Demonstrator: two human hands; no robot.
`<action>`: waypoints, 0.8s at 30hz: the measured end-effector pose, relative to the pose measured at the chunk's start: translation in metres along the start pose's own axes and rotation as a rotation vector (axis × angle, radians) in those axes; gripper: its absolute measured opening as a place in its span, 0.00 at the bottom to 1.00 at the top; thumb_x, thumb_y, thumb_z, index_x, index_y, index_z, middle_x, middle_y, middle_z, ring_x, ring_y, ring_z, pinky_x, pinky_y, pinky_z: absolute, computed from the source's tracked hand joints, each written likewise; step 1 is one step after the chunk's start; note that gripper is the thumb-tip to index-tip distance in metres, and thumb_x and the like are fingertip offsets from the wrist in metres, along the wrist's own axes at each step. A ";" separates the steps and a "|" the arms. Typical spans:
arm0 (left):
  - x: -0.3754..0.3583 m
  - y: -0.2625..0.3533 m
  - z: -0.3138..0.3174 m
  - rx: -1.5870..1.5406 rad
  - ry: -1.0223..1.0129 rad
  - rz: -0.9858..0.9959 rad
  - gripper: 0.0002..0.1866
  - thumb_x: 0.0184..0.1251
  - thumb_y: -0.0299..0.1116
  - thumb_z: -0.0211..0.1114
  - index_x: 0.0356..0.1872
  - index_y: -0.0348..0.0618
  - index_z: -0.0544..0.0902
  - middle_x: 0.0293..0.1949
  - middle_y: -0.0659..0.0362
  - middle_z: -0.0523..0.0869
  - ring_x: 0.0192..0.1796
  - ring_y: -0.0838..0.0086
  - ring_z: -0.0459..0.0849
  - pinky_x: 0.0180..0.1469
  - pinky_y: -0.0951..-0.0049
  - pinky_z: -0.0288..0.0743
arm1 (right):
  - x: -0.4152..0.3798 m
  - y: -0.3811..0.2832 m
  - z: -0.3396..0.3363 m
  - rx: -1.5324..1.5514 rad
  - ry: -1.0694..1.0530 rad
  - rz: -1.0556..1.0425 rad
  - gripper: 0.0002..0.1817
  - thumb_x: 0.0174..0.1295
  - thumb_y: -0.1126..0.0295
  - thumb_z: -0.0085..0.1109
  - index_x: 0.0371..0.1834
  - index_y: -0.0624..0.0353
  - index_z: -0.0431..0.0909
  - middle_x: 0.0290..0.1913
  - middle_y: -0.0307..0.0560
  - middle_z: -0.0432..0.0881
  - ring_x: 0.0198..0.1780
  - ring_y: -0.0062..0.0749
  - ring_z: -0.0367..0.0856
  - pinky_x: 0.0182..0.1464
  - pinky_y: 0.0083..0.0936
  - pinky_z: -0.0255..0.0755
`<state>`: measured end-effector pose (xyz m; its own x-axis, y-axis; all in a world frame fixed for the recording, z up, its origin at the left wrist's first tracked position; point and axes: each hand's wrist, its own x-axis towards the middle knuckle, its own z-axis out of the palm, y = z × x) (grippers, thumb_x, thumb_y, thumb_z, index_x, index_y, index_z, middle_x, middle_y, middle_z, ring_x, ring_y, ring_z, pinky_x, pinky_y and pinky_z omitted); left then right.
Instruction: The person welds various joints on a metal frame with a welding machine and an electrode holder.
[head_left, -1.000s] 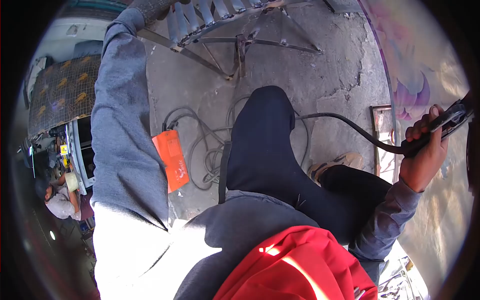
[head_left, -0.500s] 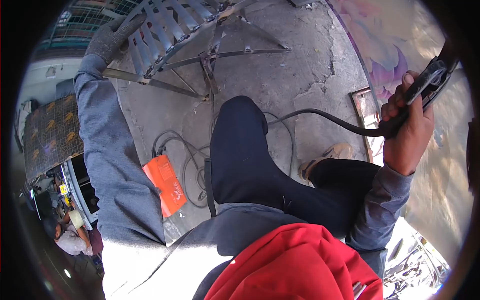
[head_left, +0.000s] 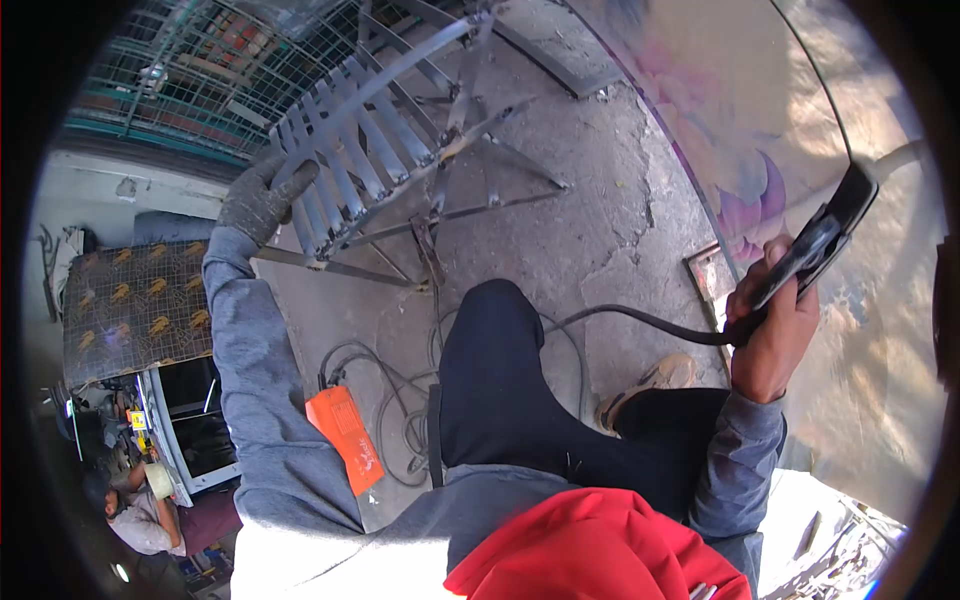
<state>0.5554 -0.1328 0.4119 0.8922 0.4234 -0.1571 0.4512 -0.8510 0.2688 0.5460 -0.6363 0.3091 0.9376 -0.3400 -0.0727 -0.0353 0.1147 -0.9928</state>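
My left hand (head_left: 258, 203), in a dark grey glove, is closed on the edge of a slatted metal frame (head_left: 375, 150) that looks like a welded chair or bench. Its fingers curl over the outer slats. My bare right hand (head_left: 778, 335) grips a black welding electrode holder (head_left: 822, 235) on the right, well away from the frame. A thin electrode (head_left: 815, 75) runs upward from the holder's jaws. From the holder's lower end a black cable (head_left: 640, 318) leads off past my knee. A clamp-like piece (head_left: 425, 245) hangs by the frame's lower bars.
An orange welding machine (head_left: 345, 440) stands on the concrete floor beside my left arm, with coiled cables (head_left: 400, 400) around it. A large patterned sheet (head_left: 850, 400) lies at the right. Wire-mesh panels (head_left: 190, 70) stand behind the frame. Another person (head_left: 150, 515) sits at the lower left.
The view has shifted, so the frame and orange machine appear lower. My right hand has turned the electrode holder, and the electrode now shows. My left hand stays on the frame.
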 end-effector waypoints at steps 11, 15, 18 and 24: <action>-0.002 0.014 -0.006 0.211 0.091 0.114 0.29 0.68 0.58 0.69 0.59 0.46 0.87 0.46 0.49 0.92 0.48 0.61 0.91 0.54 0.61 0.81 | -0.028 0.049 0.005 -0.318 -0.208 -0.444 0.06 0.70 0.75 0.65 0.44 0.61 0.76 0.27 0.34 0.78 0.25 0.16 0.72 0.27 0.20 0.65; 0.004 0.002 -0.003 0.181 0.108 0.142 0.28 0.67 0.54 0.71 0.58 0.44 0.87 0.41 0.50 0.91 0.41 0.64 0.91 0.48 0.63 0.82 | -0.033 0.037 0.011 -0.462 -0.252 -0.277 0.21 0.57 0.81 0.65 0.56 0.65 0.76 0.30 0.43 0.84 0.29 0.27 0.80 0.37 0.25 0.75; 0.006 0.005 -0.003 0.179 0.115 0.131 0.27 0.67 0.53 0.71 0.57 0.42 0.87 0.38 0.51 0.91 0.39 0.66 0.90 0.46 0.64 0.82 | -0.029 0.043 0.017 -0.469 -0.277 -0.282 0.26 0.54 0.80 0.65 0.59 0.65 0.74 0.31 0.49 0.84 0.30 0.36 0.83 0.39 0.30 0.76; 0.009 0.003 -0.003 0.254 0.131 0.188 0.27 0.68 0.56 0.68 0.55 0.44 0.88 0.42 0.48 0.92 0.46 0.53 0.90 0.52 0.56 0.80 | -0.015 0.042 0.043 -0.517 -0.242 -0.401 0.17 0.53 0.76 0.67 0.46 0.64 0.74 0.32 0.58 0.79 0.33 0.56 0.78 0.39 0.42 0.72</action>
<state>0.5648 -0.1306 0.4142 0.9617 0.2741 0.0004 0.2740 -0.9612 0.0331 0.5451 -0.5859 0.2725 0.9614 -0.0386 0.2723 0.2255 -0.4558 -0.8610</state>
